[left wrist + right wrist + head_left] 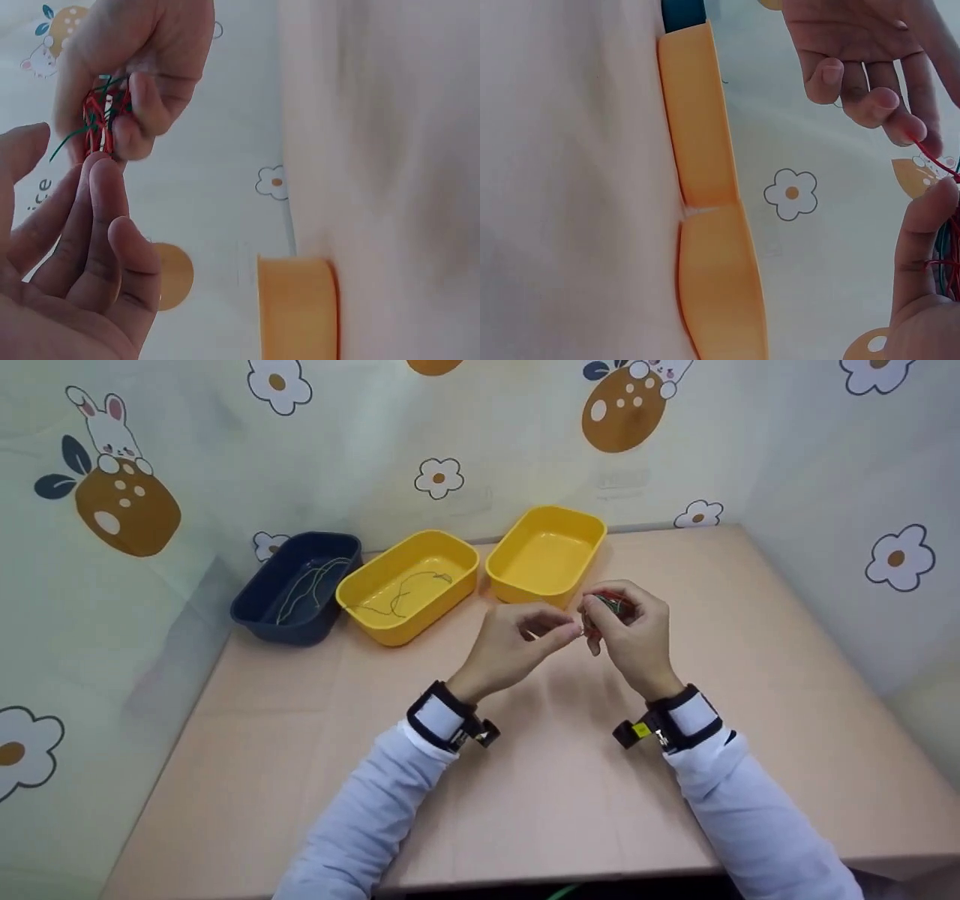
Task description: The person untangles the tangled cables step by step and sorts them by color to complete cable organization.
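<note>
My right hand (634,634) grips a tangled bundle of red and green strings (613,601), its fingers curled around it. In the left wrist view, a loose green end sticks out of the bundle (97,124). Close beside it, my left hand (517,645) reaches in with its fingertips at the bundle's edge. A thin red string (934,157) stretches from the left fingertips to the bundle in the right wrist view, and those fingertips pinch it. The right palm hides part of the bundle.
A navy basin (289,626) at the back left has yellow-green string in it. Beside it, a yellow basin (409,634) contains thin dark-green string. Another yellow basin (544,551) stands behind the hands. A patterned cloth wall (517,450) rises behind the table (562,787).
</note>
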Available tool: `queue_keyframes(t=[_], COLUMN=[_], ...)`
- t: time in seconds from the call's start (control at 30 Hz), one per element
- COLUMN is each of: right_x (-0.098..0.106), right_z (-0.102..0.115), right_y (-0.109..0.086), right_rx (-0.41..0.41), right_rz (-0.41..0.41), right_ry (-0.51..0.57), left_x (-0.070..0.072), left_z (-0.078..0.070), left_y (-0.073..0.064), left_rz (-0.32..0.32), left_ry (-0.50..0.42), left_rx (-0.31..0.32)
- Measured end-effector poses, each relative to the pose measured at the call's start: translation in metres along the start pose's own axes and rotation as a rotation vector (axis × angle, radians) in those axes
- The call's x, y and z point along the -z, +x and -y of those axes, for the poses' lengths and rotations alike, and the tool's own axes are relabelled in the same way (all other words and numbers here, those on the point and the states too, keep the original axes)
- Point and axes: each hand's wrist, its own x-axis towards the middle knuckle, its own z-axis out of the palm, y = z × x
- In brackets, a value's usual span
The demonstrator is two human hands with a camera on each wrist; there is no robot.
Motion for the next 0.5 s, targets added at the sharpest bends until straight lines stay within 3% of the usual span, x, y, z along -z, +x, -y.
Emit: queue_keyframes(t=[0.2, 0.5], right_x=[-0.001, 0.004], right_z=[0.000, -0.002], right_y=[0.000, 0.001], right_rx=[-0.019, -0.105], right_rz=[0.015, -0.059], right_ry=[0.006, 0.069], left_x=[-0.008, 0.007], left_z=[0.001, 0.001], left_y=[-0.003, 0.000], left_rz=[-0.027, -0.070], left_ry=[-0.045, -0.016], left_rx=[-0.002, 0.005])
